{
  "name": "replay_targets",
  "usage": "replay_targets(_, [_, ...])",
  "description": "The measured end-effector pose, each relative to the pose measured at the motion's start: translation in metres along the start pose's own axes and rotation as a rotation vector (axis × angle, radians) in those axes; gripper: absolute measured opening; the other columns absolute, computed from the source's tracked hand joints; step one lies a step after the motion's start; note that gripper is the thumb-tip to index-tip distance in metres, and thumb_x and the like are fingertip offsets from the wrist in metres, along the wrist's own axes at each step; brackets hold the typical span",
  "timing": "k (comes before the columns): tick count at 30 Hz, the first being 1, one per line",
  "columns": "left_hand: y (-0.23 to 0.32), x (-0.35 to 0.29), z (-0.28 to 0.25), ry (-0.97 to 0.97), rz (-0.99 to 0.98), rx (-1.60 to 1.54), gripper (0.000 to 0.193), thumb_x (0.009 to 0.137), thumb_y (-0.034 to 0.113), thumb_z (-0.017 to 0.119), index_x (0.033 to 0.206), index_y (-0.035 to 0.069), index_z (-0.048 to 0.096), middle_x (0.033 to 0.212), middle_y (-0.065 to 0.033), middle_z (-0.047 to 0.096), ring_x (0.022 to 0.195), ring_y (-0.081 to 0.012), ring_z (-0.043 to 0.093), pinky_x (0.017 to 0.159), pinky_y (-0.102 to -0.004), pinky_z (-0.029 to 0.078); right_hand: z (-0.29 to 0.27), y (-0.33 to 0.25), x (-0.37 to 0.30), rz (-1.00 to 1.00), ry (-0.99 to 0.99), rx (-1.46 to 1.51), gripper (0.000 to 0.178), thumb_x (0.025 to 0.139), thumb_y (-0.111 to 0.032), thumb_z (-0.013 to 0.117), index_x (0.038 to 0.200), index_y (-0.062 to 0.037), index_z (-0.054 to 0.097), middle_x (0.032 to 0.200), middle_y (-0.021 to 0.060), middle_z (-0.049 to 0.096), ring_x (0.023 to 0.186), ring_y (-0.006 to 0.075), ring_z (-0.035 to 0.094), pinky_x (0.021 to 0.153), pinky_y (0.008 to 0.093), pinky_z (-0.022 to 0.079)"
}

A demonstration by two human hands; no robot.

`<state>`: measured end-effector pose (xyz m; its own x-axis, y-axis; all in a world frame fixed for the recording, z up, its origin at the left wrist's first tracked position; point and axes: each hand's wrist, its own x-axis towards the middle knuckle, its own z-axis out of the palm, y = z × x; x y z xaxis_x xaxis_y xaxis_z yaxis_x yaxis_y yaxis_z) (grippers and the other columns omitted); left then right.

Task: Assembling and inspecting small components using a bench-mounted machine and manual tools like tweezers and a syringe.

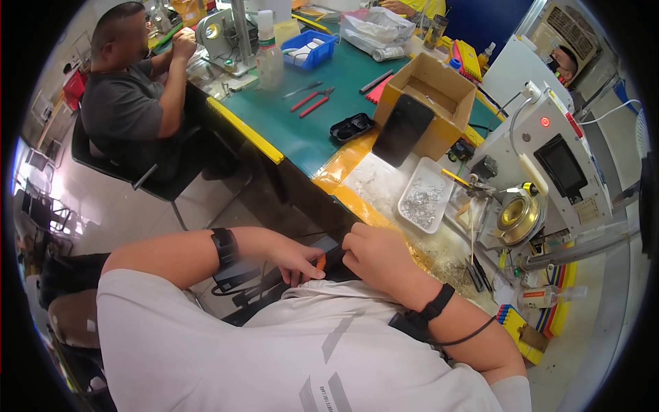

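My left hand (296,259) is in front of my waist, below the bench's near edge. Its thumb and fingers close on a small orange thing (320,262) whose kind I cannot make out. Close by on the right, my right hand (379,255) is held with curled fingers beside the bench edge. Whatever those fingers may hold is hidden. Just beyond it on the bench is a white tray (430,170) of small metallic pieces. A dark phone (403,130) leans against an open cardboard box (446,130) behind the tray.
A white machine (549,147) with a spool of wire (513,213) stands on the right. Red-handled pliers (312,103), a black tray (351,127) and a blue bin (310,58) lie on the green mat (264,113). A seated co-worker (130,99) is at the far left.
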<state>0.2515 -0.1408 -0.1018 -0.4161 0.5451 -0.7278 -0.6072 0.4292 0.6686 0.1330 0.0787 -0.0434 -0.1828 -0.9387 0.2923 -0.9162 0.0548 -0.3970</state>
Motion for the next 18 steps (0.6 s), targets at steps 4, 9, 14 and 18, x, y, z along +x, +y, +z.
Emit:
replay_targets(4, [0.012,-0.004,0.011,0.161,-0.024,0.133,0.073,0.096,0.044,0.075,0.139,0.000,0.035,0.100,-0.0140,0.069,0.082,-0.0222,0.072,0.075,-0.0348,0.062,-0.001,0.008,0.002,-0.007,0.069,0.010,0.009,0.078,-0.010,0.076,0.082,-0.0097,0.068,0.082,0.0081,0.063,0.074,0.0332,0.067,0.066,0.0448,0.055])
replay_targets(9, [0.005,0.002,0.026,0.232,-0.094,0.128,0.072,0.094,0.038,0.073,0.140,-0.001,0.034,0.093,-0.0171,0.070,0.076,-0.0249,0.074,0.071,-0.0356,0.064,-0.009,0.001,-0.004,0.022,0.074,-0.006,0.008,0.078,-0.009,0.076,0.084,-0.0096,0.070,0.084,0.0074,0.066,0.076,0.0317,0.069,0.067,0.0425,0.056])
replay_targets(14, [0.016,-0.004,0.037,0.257,-0.239,0.123,0.071,0.094,0.034,0.072,0.140,-0.002,0.032,0.092,-0.0203,0.070,0.078,-0.0262,0.076,0.071,-0.0353,0.064,0.000,0.008,-0.018,0.063,-0.042,0.133,0.008,0.079,-0.010,0.075,0.086,-0.0090,0.071,0.085,0.0079,0.066,0.078,0.0328,0.069,0.069,0.0425,0.057])
replay_targets(18, [0.014,-0.009,0.028,0.107,-0.237,0.182,0.078,0.094,0.036,0.074,0.142,-0.005,0.028,0.096,-0.0216,0.072,0.081,-0.0265,0.078,0.073,-0.0358,0.062,-0.004,0.012,-0.021,0.056,-0.329,0.273,0.012,0.083,-0.015,0.076,0.092,-0.0072,0.073,0.090,0.0090,0.068,0.080,0.0326,0.070,0.072,0.0436,0.057])
